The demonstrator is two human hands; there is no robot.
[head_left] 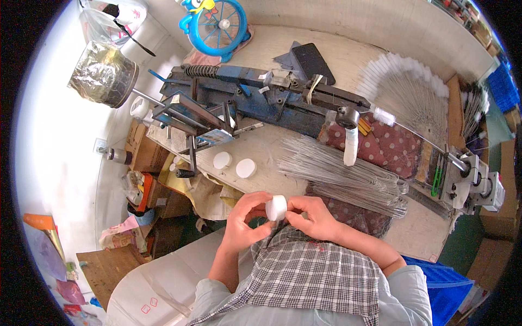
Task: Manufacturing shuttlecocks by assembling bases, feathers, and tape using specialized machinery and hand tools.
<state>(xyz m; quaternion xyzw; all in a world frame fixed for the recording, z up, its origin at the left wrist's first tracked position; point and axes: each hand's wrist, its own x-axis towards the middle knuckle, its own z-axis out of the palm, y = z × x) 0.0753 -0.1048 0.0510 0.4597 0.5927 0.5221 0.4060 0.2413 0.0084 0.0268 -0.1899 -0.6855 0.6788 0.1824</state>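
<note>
Both my hands meet over my lap, at the table's near edge, around a thick white disc point(277, 207) that looks like a small roll. My left hand point(243, 224) grips its left side, with the fingers curled and the thumb below. On the opposite side the bent fingers of my right hand point(312, 218) are closed against its edge. Whether they pinch a loose end of it is too small to tell. Two similar white discs, a left one point(222, 160) and a right one point(246, 168), lie flat on the table just beyond my hands.
A blue metal machine point(255, 106) with a white-wrapped handle point(350, 146) spans the table. Looped wires point(348, 176) lie in front, white-tipped brushes point(410, 81) behind at right. A motor unit point(478, 182) stands far right; a dark phone point(314, 63) and blue fan point(218, 24) lie beyond.
</note>
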